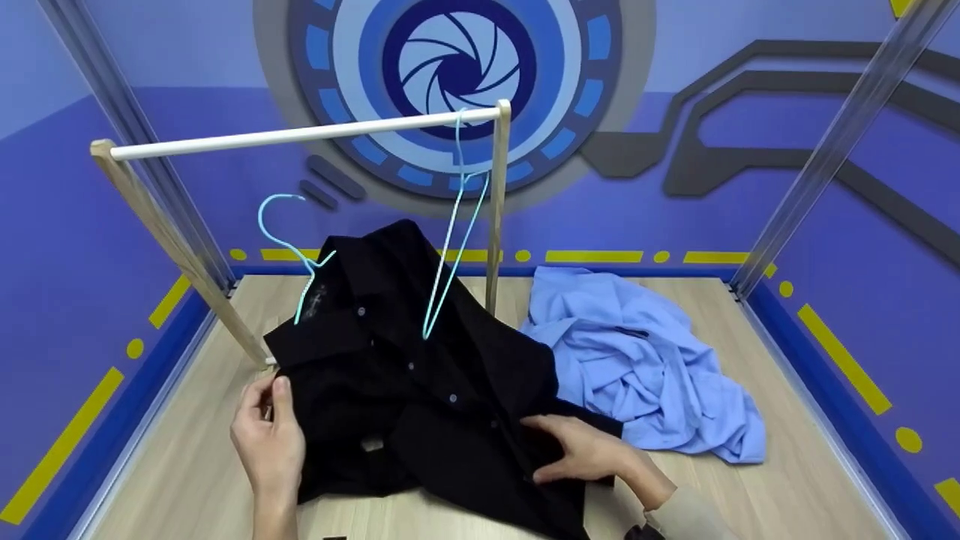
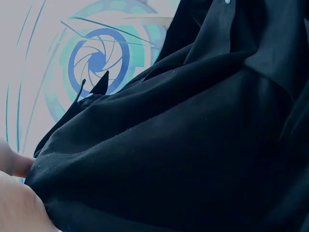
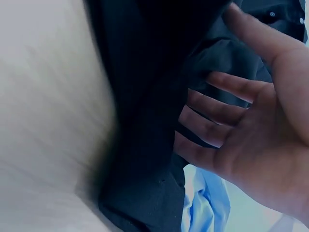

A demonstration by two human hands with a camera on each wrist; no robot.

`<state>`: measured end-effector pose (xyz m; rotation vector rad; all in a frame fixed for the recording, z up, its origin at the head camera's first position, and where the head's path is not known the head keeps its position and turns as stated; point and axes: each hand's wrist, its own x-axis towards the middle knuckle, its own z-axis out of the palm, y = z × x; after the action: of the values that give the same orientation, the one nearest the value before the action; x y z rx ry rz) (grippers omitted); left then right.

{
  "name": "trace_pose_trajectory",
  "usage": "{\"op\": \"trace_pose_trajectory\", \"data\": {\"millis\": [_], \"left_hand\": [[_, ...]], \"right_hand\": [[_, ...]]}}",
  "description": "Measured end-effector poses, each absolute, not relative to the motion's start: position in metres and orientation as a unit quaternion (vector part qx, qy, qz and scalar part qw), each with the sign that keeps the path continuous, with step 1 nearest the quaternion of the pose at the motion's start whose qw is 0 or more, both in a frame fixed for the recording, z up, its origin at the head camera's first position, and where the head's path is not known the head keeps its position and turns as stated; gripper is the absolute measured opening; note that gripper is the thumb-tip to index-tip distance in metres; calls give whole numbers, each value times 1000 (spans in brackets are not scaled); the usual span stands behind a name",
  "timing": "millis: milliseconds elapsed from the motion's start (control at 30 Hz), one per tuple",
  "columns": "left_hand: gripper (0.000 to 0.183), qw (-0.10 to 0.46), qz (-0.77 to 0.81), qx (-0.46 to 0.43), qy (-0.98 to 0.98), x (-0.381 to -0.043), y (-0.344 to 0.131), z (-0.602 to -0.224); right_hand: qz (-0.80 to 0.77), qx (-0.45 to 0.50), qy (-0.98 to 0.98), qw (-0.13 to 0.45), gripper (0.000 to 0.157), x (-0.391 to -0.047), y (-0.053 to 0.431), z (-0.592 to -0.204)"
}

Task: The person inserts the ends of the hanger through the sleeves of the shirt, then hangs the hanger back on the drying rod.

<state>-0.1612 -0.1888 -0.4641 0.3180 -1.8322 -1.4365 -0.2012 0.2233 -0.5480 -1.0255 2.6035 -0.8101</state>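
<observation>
A black button-up shirt (image 1: 442,442) is partly raised over the tabletop, its collar toward the rack. The hook of a light-blue hanger (image 1: 283,241) sticks out of the shirt's neck opening; the rest is hidden in the cloth. In the head view my left hand (image 1: 270,435) pinches the shirt's edge at the left, thumb against fingers. That hand (image 2: 21,198) shows only in part in the left wrist view. My right hand (image 1: 581,450) lies against the shirt's lower right front. Its fingers look spread and fairly straight in the right wrist view, touching the cloth.
A rack with a white rod (image 1: 300,135) and wooden posts stands behind the shirt. Another light-blue hanger (image 1: 452,247) hangs near the rod's right end, in front of the shirt. A crumpled blue garment (image 1: 645,367) lies on the wooden tabletop (image 1: 795,465) at right.
</observation>
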Motion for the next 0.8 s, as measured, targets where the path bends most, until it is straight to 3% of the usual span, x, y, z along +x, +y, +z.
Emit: {"op": "trace_pose_trajectory", "data": {"millis": [367, 800], "left_hand": [[19, 390, -581, 95, -708, -166, -183, -457], [16, 405, -594, 72, -691, -173, -179, -451]], "right_hand": [[-234, -371, 880, 182, 99, -195, 218, -545], [-168, -347, 907, 169, 100, -197, 192, -552]]}}
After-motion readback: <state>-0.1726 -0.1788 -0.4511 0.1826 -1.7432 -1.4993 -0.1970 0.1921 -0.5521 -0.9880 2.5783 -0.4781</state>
